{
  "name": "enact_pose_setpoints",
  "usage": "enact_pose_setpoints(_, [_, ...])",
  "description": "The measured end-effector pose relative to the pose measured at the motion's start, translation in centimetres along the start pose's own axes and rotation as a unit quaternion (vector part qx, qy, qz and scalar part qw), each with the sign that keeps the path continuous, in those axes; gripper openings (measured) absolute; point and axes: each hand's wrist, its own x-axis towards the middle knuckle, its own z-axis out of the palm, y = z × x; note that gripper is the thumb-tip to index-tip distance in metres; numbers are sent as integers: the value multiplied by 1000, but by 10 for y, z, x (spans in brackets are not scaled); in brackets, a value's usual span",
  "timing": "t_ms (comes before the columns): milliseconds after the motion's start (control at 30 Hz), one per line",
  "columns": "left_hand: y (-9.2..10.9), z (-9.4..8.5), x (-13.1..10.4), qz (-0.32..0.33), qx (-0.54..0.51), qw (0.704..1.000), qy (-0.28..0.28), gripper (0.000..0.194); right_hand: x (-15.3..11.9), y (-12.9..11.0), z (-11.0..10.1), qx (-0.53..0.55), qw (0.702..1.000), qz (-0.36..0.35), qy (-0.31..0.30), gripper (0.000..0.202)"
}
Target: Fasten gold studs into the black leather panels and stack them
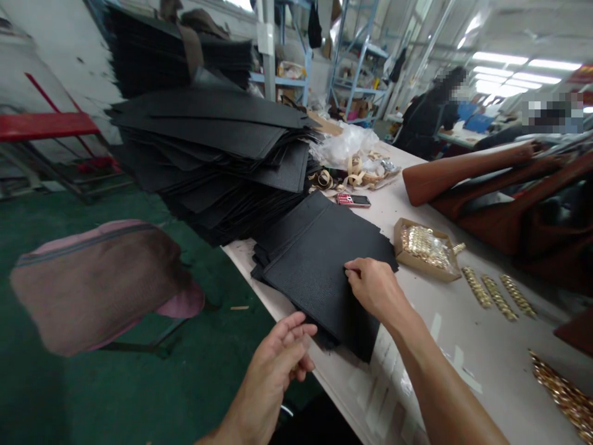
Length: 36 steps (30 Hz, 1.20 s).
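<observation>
A low pile of black leather-like panels lies at the table's left edge. On the top panel rests my right hand, its fingers curled and pressed together near the panel's right part; whether they pinch anything is too small to tell. Just off the pile's near edge is my left hand, palm turned inward, fingers loosely bent and apart, holding nothing. Behind the low pile rises a tall, uneven stack of black panels.
On the table are a box of gold chain, gold chain strips, a red phone and brown leather pieces. A cloth-covered stool stands left. A person is in the background.
</observation>
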Motion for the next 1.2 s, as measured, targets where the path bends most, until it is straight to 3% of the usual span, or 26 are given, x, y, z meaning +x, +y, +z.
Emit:
enact_pose_setpoints(100, [-6,-3,3,11,35,999,-13,34,-30,0,-5,7,999,3,-44,25])
enact_pose_setpoints(267, [-27,-4,3,-9,131,991,-1,36,-98,1,-9,126,983,81,-104,23])
enact_pose_setpoints(433, [-28,1,-13,-63,296,952,-56,55,-151,10,-20,232,960,145,-56,20])
enact_pose_setpoints(600, [-22,5,-25,-103,315,928,-168,41,-186,16,-28,354,910,216,-20,23])
enact_pose_setpoints(767, [-34,11,-29,-119,326,897,-274,44,-205,14,-19,456,846,277,3,25])
enact_pose_setpoints(933, [-55,23,-33,-129,200,946,-222,36,-211,15,-13,539,771,338,-16,29])
enact_pose_setpoints(1200, [-65,24,-30,-148,250,935,-203,55,-204,15,-14,510,788,342,-46,18])
